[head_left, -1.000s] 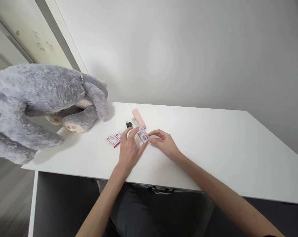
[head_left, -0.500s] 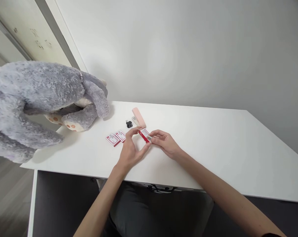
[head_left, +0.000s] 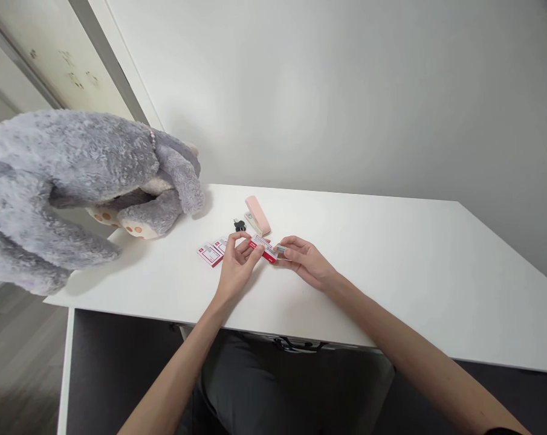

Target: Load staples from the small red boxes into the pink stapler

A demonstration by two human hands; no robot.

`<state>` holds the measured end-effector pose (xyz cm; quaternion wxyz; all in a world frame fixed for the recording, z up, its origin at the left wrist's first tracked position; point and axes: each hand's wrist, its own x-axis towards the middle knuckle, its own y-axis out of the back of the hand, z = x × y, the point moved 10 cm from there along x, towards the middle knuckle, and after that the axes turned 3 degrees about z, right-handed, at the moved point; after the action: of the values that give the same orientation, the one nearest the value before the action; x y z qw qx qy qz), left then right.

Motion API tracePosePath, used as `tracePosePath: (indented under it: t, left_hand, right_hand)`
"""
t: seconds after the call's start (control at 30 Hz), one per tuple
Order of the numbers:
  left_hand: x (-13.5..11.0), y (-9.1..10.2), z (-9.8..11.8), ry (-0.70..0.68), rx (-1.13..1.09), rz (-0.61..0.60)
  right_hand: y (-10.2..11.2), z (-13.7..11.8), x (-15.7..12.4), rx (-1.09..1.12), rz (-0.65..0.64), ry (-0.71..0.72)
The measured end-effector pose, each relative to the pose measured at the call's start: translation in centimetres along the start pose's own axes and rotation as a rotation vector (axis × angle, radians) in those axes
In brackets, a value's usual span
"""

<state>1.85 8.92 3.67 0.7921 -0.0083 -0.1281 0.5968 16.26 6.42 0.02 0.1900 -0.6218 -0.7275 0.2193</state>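
Both hands met over the desk (head_left: pixel 393 275), and between them sat a small box (head_left: pixel 263 247), red and white with a printed label, held just above the desktop. The left hand (head_left: pixel 235 269) had its thumb and fingertips pinched together on the box's near-left end, while the right hand (head_left: pixel 306 263) closed its fingertips on the opposite end, where a pale bit showed at the opening. Just to the left of the left hand lay two more boxes (head_left: pixel 213 252) of the same kind, side by side and flat on the desk. Beyond the fingers of both hands lay a pink stapler (head_left: pixel 258 215), with a black clip (head_left: pixel 239 226) just beside it. Well off to the left of the left hand, a grey plush toy (head_left: pixel 74 181) slumped over the desk's far corner.
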Motion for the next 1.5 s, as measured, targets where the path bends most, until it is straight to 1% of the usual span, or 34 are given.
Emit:
tracePosePath:
  t: [0.07,0.2,0.27,0.37,0.5,0.6,0.73,0.83,0.93,1.03,1.13,1.2,1.33,1.4,1.5]
  left_hand:
    - [0.2,0.6,0.0,-0.007,-0.004,0.045]
    - [0.4,1.3,-0.2,-0.012,-0.013,0.091]
    - [0.4,1.6,-0.3,-0.009,0.003,0.112]
    - [0.4,1.7,0.0,-0.036,0.063,0.138]
    - [0.3,1.7,0.4,-0.061,0.121,0.144]
    - [0.4,2.1,-0.2,-0.015,0.074,0.164]
    - [0.4,2.9,-1.2,0.060,-0.007,0.234]
    - [0.4,3.1,-1.0,0.060,0.072,0.254]
    - [0.3,3.0,-1.2,0.086,0.199,0.231]
    - [0.2,2.7,-1.3,0.107,0.268,0.202]
    - [0.1,2.1,-1.1,0.083,0.350,0.173]
    - [-0.1,1.5,-1.0,0.073,0.423,0.137]
    - [-0.2,0.5,-1.2,0.049,0.478,0.063]
    - [-0.2,0.4,-1.4,0.051,0.468,0.050]
    - [-0.1,0.6,-1.6,0.065,0.465,0.055]
  right_hand:
    - [0.2,-0.2,0.1,0.010,0.018,0.020]
    - [0.7,-0.3,0.2,0.009,0.051,0.030]
    - [1.1,-0.3,0.3,0.007,0.083,0.035]
    - [1.7,-0.4,0.3,-0.004,0.132,0.048]
    - [2.2,-0.6,0.3,-0.032,0.170,0.070]
    - [2.5,-0.9,0.3,-0.071,0.198,0.087]
    - [2.7,-1.0,0.2,-0.092,0.212,0.091]
    - [2.6,-1.1,0.2,-0.109,0.209,0.086]
    - [2.2,-1.1,0.1,-0.126,0.192,0.088]
    - [2.0,-1.4,0.0,-0.160,0.195,0.110]
    - [2.1,-2.2,-0.3,-0.251,0.235,0.177]
    - [1.8,-2.9,-0.6,-0.386,0.251,0.247]
    - [-0.1,-4.3,-1.5,-0.738,0.222,0.413]
    - [-1.0,-4.7,-1.9,-0.834,0.204,0.483]
    - [-1.8,-5.0,-2.2,-0.908,0.192,0.567]
